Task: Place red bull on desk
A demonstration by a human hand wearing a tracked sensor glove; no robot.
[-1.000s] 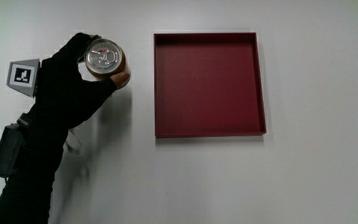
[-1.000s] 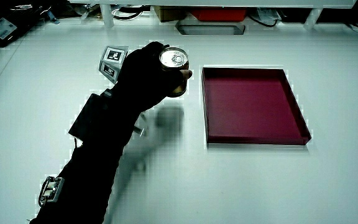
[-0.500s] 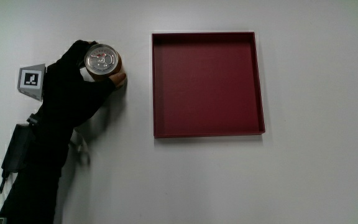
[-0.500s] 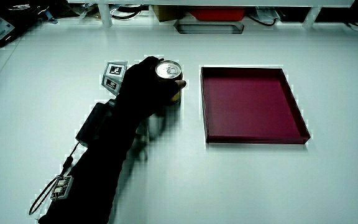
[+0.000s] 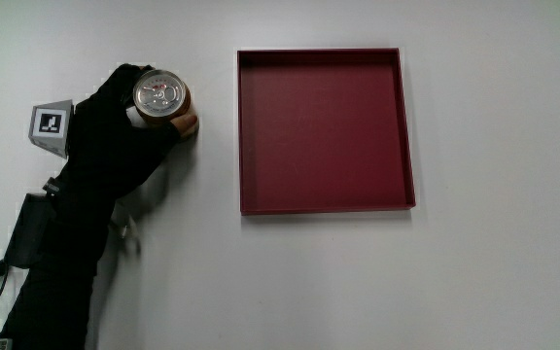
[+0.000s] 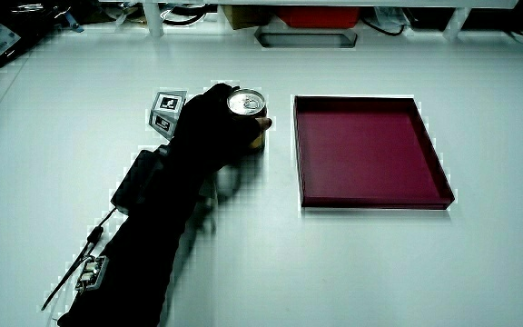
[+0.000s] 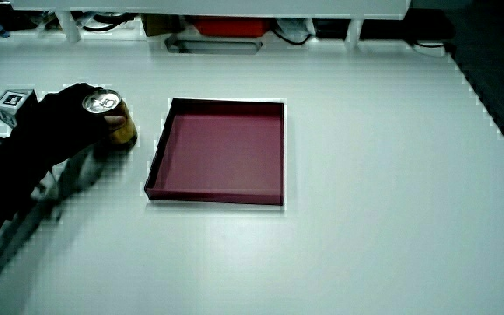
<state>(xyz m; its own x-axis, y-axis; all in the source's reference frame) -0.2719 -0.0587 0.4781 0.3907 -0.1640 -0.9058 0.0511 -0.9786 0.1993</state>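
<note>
The Red Bull can (image 5: pixel 161 95) stands upright on the white table beside the dark red tray (image 5: pixel 325 206), its silver top facing up. The gloved hand (image 5: pixel 129 122) is wrapped around the can's side, fingers curled on it. In both side views the can (image 6: pixel 246 103) (image 7: pixel 105 104) appears to rest on the table with the hand (image 6: pixel 216 123) (image 7: pixel 73 118) still around it. The patterned cube (image 5: pixel 52 127) sits on the back of the hand. The can's lower body is mostly hidden by the fingers.
The tray (image 6: pixel 370 202) (image 7: pixel 215 196) holds nothing. The forearm (image 5: pixel 56 262) with a black box and a cable runs from the hand toward the person. A low partition with shelves (image 6: pixel 307 18) stands at the table's edge farthest from the person.
The hand has lowered the can onto the table beside the tray; over the last half second it has held almost still, grip unchanged.
</note>
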